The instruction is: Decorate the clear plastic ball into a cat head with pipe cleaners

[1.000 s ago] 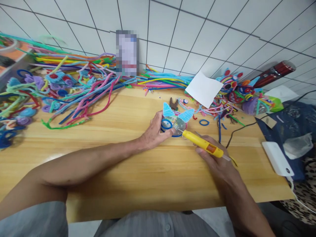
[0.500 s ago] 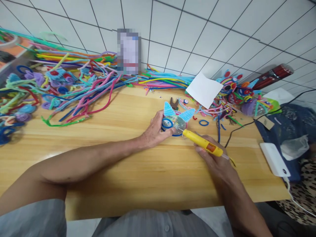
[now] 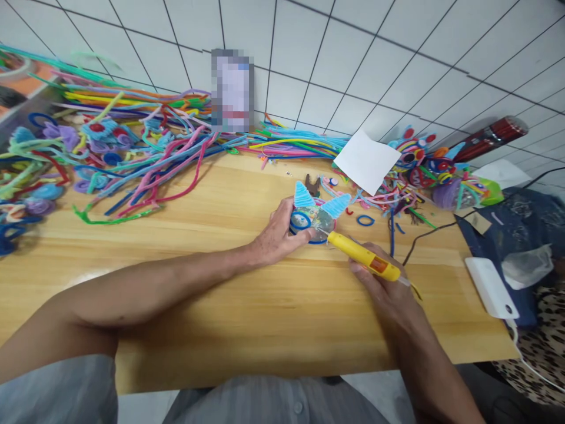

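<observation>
My left hand (image 3: 282, 232) is closed around the left side of a round, clear craft piece (image 3: 324, 222). Two light-blue pipe-cleaner ears (image 3: 335, 205) stand up from it, and a blue ring (image 3: 301, 220) lies on its face near my thumb. In my right hand (image 3: 382, 280) is a yellow hot glue gun (image 3: 364, 254), its nozzle pointing left at the craft piece's face, close to my left thumb. Whether the tip touches the surface I cannot tell. Just behind the piece lie dark-handled pliers (image 3: 312, 185). A loose blue ring (image 3: 365, 220) rests to the right.
Heaps of coloured pipe cleaners (image 3: 163, 159) fill the table's left and back. A white paper sheet (image 3: 367, 162) lies by finished pipe-cleaner crafts (image 3: 435, 168) at back right. A black cable (image 3: 435, 225) crosses the right side, near a white power bank (image 3: 491, 287).
Both hands, the craft piece and the glue gun keep almost the same place. The whole view has shifted very slightly.
</observation>
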`<state>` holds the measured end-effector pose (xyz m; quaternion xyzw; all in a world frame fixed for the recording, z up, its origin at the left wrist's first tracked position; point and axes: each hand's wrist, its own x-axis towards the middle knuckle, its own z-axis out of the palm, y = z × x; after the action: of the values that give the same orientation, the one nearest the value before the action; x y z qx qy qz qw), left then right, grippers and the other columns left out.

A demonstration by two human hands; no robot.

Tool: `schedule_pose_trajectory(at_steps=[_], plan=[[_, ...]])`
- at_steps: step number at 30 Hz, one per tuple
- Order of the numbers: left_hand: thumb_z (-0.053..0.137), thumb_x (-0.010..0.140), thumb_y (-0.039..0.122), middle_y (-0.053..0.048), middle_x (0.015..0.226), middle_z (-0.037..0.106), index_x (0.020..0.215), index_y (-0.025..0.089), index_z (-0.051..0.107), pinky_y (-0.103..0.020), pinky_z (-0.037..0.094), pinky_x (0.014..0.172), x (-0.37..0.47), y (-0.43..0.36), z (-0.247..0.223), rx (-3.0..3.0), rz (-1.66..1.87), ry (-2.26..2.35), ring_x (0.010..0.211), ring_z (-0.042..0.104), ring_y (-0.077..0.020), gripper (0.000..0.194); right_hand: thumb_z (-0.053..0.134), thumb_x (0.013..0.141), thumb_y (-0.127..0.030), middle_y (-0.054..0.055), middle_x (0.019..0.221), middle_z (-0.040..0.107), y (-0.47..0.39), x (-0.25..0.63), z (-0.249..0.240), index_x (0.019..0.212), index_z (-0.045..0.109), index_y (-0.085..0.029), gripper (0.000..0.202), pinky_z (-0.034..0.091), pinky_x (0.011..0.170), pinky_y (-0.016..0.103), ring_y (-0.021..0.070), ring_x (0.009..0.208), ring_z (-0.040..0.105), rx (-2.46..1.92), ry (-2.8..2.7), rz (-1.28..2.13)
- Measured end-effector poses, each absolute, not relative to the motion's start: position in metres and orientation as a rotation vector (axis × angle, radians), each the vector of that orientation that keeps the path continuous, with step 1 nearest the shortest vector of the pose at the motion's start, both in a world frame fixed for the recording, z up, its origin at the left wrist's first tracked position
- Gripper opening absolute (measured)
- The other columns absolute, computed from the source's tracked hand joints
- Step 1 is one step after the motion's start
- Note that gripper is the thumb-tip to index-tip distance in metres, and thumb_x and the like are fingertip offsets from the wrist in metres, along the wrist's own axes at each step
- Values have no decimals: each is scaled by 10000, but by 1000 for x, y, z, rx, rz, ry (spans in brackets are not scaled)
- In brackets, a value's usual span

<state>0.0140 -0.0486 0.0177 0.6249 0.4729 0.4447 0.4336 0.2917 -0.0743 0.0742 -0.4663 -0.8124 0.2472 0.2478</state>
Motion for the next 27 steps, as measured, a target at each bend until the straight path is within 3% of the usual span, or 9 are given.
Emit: schedule_pose_trajectory(at_steps=[27], plan=[[704, 922, 430, -156, 1422, 576, 1414, 224, 444, -564, 458, 1199, 14, -49, 17, 1590, 1110, 1201, 1350, 568, -342, 593, 639, 1042, -319, 6, 901, 714, -74, 294, 72, 1034, 628, -278, 43, 551, 746, 339, 217, 784, 694, -1276, -2251, 585]])
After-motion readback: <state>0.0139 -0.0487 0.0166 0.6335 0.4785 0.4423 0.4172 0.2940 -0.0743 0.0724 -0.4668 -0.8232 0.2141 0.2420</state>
